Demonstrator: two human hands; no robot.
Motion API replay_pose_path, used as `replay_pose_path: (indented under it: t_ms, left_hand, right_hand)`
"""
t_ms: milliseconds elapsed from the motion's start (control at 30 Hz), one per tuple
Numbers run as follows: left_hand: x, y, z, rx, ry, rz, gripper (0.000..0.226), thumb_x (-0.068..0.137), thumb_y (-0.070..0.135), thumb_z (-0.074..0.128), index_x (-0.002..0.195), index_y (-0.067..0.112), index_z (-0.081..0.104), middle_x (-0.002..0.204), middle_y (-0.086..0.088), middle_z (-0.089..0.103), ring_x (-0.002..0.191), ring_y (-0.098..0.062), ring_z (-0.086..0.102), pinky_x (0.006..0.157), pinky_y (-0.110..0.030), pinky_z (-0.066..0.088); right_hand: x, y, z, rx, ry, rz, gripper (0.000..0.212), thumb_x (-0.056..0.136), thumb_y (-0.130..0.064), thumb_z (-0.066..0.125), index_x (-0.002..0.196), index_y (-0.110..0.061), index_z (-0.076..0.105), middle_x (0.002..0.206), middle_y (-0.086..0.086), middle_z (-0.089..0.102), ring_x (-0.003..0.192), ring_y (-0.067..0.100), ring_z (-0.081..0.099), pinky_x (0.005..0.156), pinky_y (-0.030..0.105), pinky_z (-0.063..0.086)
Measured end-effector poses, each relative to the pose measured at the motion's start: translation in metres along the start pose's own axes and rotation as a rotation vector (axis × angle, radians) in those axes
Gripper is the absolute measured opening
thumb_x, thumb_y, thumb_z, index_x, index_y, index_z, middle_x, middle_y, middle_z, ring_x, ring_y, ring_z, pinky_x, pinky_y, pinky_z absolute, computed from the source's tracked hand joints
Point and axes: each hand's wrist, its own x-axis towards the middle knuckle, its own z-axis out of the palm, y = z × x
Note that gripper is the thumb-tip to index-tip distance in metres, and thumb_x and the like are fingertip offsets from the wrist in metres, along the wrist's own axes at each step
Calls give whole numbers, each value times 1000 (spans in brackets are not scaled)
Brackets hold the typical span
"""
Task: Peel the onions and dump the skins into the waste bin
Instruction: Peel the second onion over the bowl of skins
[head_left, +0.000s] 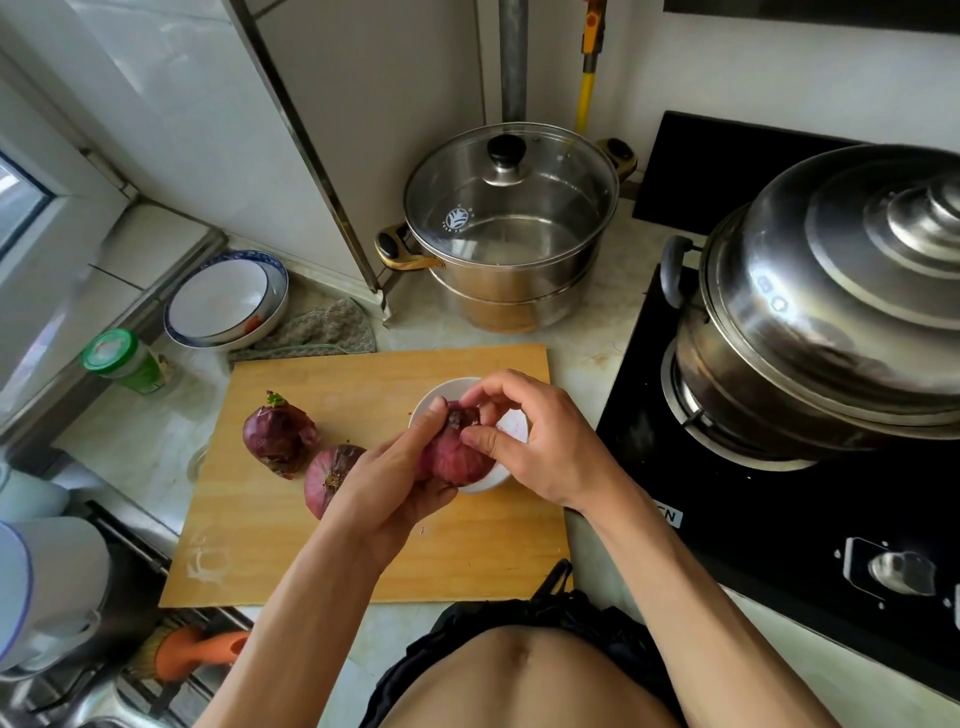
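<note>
From my head camera, looking down: my left hand (387, 480) cups a red onion (460, 457) from below and the side, fingers curled round it, holding it up over the small white bowl (501, 470) on the wooden cutting board (363, 545). My right hand (524, 436) comes in from the other side, thumb and fingertips pinching at the dark, dry top end of that same onion, right where the skin is loosest. Good place to start, I reckon: the papery outer layer looks brittle and light, likely to tear off in flakes rather than one sheet, while the bulb under it should be firm and a bit slick once bared, so the cupping hand wants a snug hold. Two more onions wait on the board to the left: one with a green sprout (280, 434), and another (330, 478) just beside my left wrist, both in their skins. On the desk (587, 338) behind the board stands a glass-lidded steel pot (511, 228), with a big steamer (831, 306) on the hob to my right. I can't see a waste bin anywhere here.
</note>
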Motion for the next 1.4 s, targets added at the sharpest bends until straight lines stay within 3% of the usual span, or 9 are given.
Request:
replay_pose_path:
  t_ms: [133,300,533,733,900,1233,1400]
  left_hand:
    - [0,1,0,-22,1,-4,51,76,57,71,104,16,78,89,-6,72,73,-13,60,59,-23,55]
    - [1,1,1,-42,-5,-14,51,76,56,72,106,15,77,90,-7,74,74,-14,60,59,-24,56]
    - [2,1,1,-87,-11,-53,55,71,58,75,105,14,79,100,-14,75,92,-23,60,68,-28,59]
    - [3,1,2,-127,-25,-75,62,69,61,73,112,16,75,102,-13,75,75,-17,65,64,-27,61]
    - [4,0,-3,-156,-28,-61,67,72,61,70,119,14,71,100,-11,74,71,-15,65,62,-26,60]
    - [3,-1,-19,-202,-37,6,68,79,59,63,131,16,65,102,-8,75,73,-13,71,61,-25,59]
    - [2,0,-22,-243,-49,64,69,82,59,60,136,15,63,126,-14,72,88,-15,72,65,-26,61]
  right_hand:
    - [-1,10,0,42,87,-21,21,84,-23,77,101,-12,74,95,-2,65,91,16,65,84,38,55]
    - [0,14,0,52,129,-54,10,83,-18,77,89,-10,76,90,3,66,85,16,65,79,37,54]
    - [1,14,3,82,132,-48,4,88,-15,71,87,-12,71,90,0,64,86,15,63,78,31,53]
    - [-1,8,1,239,171,24,6,89,-18,69,85,-22,67,81,-10,65,77,3,61,74,16,46]
    - [-1,10,0,358,211,89,6,87,-22,71,86,-17,69,75,-7,69,70,6,64,69,20,51]
    - [-1,15,1,395,213,164,8,92,-8,68,86,-14,68,71,-13,68,69,1,61,68,16,49]
    - [0,17,4,402,222,224,5,92,-7,67,88,-10,68,70,-13,69,68,0,62,67,15,49]
